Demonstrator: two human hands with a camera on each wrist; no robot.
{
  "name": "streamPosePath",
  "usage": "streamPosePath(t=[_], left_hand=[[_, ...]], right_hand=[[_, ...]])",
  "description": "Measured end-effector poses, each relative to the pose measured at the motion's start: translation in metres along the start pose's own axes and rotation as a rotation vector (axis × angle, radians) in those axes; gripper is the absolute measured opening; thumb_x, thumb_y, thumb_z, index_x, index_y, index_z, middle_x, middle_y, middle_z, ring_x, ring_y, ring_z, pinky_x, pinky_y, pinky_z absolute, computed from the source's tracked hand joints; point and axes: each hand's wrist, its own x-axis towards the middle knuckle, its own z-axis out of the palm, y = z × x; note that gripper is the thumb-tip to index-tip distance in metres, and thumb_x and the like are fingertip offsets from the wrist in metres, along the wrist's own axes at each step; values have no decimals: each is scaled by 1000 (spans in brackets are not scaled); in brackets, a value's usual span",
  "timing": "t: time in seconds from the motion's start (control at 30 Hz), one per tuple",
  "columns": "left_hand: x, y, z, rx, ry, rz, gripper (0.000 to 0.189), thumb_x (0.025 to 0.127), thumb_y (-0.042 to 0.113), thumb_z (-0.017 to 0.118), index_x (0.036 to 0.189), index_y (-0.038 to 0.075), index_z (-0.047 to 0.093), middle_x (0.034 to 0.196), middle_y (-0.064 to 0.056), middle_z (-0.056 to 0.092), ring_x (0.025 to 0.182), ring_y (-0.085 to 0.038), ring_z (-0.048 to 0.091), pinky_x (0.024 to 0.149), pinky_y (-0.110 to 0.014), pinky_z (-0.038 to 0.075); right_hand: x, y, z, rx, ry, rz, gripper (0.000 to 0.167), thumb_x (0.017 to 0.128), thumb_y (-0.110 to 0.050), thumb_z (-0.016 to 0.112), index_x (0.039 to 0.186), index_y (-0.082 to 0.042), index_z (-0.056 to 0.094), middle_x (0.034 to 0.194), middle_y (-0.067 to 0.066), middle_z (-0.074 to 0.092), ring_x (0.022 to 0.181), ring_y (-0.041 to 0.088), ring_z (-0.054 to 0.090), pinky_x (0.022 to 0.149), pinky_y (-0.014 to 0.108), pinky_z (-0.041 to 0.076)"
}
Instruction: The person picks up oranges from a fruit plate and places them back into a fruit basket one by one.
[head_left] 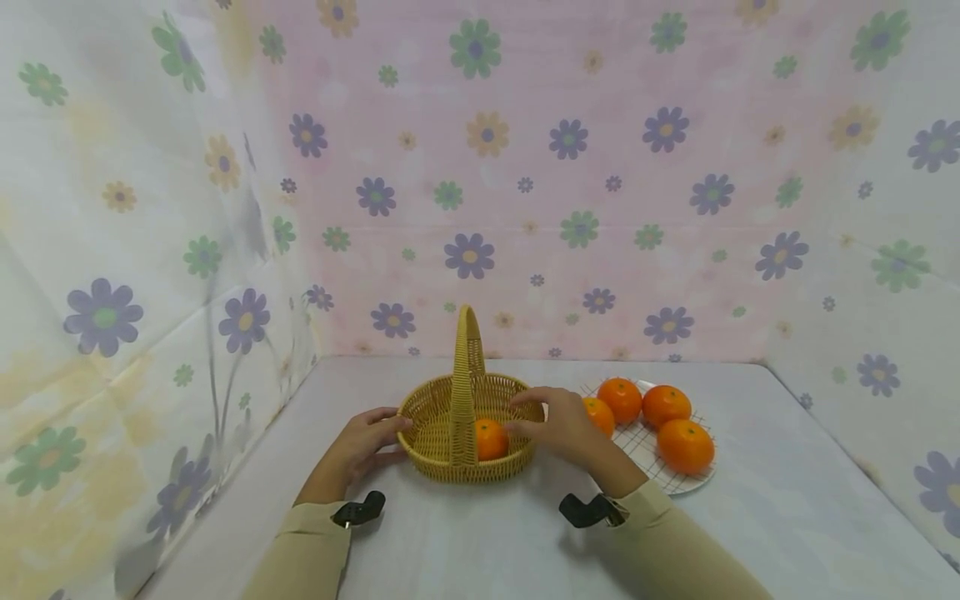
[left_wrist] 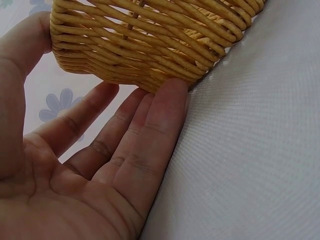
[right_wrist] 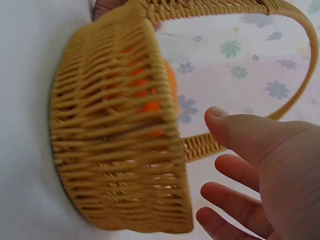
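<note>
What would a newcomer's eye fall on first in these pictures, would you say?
Probably the yellow wicker basket near the middle of the head view, holding one orange fruit, with the left hand gripping its left side and the right hand by its right rim. Next would come the four bright fruits on the white checked plate to its right, then the flowered backdrop behind.

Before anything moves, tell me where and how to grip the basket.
Take the basket by the top of its handle, probably from above: it arches high over the middle, above the orange inside, so fingers could wrap it and the load should hang fairly level.
</note>
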Motion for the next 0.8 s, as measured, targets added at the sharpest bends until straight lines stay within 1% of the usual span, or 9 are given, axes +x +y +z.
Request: streamPosePath(t=[0.17, 0.27, 0.43, 0.6, 0.8], left_hand=[[0, 0, 1, -8, -7, 1, 57, 93, 27, 76, 142, 3, 57, 134, -18, 64, 108, -24, 71, 91, -45, 63], [0, 1, 2, -12, -11, 2, 57, 93, 26, 75, 142, 3, 56, 134, -18, 64, 109, -24, 71, 91, -45, 63], [-1, 2, 1, 8, -1, 0, 59, 93, 27, 75, 143, 3, 55, 135, -18, 63, 109, -25, 70, 91, -45, 63], [-1, 2, 0, 13, 0, -4, 60, 93, 28, 76, 143, 4, 55, 135, -18, 63, 109, -24, 71, 92, -45, 63], [-1, 1, 0, 0, 3, -5, 59, 92, 28, 77, 142, 3, 56, 133, -17, 64, 106, -23, 71, 91, -46, 63]], right_hand=[[1, 4, -18, -35, 34, 62, 46, 84, -46, 85, 125, -28, 74, 135, 1, 68, 128, 31, 61, 105, 57, 53], [4, 10, -29, -46, 52, 66, 46, 85, -44, 84, 126, -27, 72, 134, 6, 68, 124, 32, 63, 101, 56, 57], [7, 20, -45, -48, 73, 71, 42, 88, -41, 82, 125, -24, 72, 137, 9, 67, 130, 34, 61, 102, 56, 56], [6, 26, -59, -52, 64, 130, 47, 88, -46, 80, 128, -23, 71, 141, 10, 64, 134, 35, 57, 106, 57, 53], [6, 35, -69, -39, 39, 171, 46, 87, -43, 82, 125, -20, 72, 141, 11, 64, 132, 36, 56, 106, 54, 54]])
